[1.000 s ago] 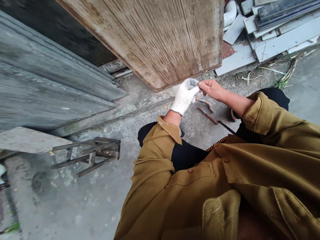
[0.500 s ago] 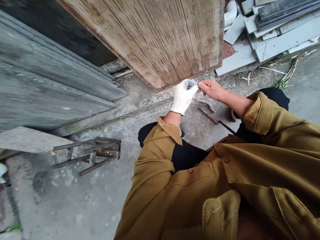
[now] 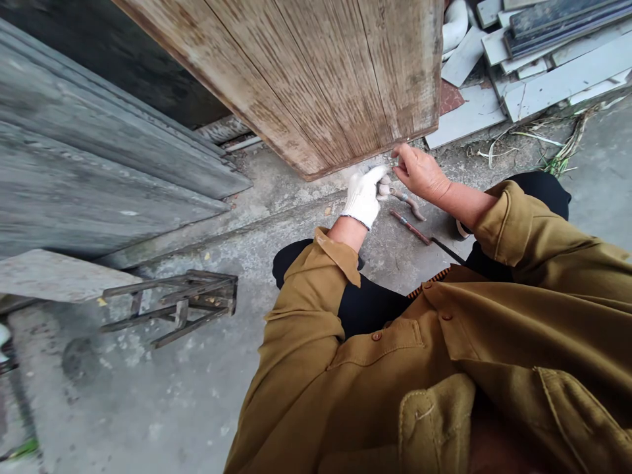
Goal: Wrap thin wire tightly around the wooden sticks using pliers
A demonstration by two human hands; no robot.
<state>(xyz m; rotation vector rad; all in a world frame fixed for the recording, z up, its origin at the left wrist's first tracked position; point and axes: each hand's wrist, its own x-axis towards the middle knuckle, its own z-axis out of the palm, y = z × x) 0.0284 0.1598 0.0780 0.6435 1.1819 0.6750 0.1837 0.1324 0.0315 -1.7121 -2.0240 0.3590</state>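
My left hand (image 3: 364, 196), in a white knitted glove, is just below the bottom edge of a worn wooden panel (image 3: 316, 79). Its fingers are curled, with a pointed part of the glove towards the other hand. My bare right hand (image 3: 422, 174) is close beside it, fingers bent and thumb drawn in. Whatever either hand pinches is too small or hidden to make out. On the concrete under the hands lie a curved, worn tool handle (image 3: 411, 205) and a straighter reddish one (image 3: 411, 228); I cannot tell whether they belong together.
A small wooden stool (image 3: 178, 306) lies on its side at the left, near a pale board (image 3: 64, 275). Grey wooden boards (image 3: 99, 164) stand at the upper left. Stacked tiles and planks (image 3: 557, 72), a white pipe (image 3: 455, 26) and dry stalks (image 3: 567, 141) are at the upper right.
My hands have come slightly apart. The right hand has risen a little and moved right, its fingers more bent; the left has tilted and dropped slightly. The panel and tool handles stay put.
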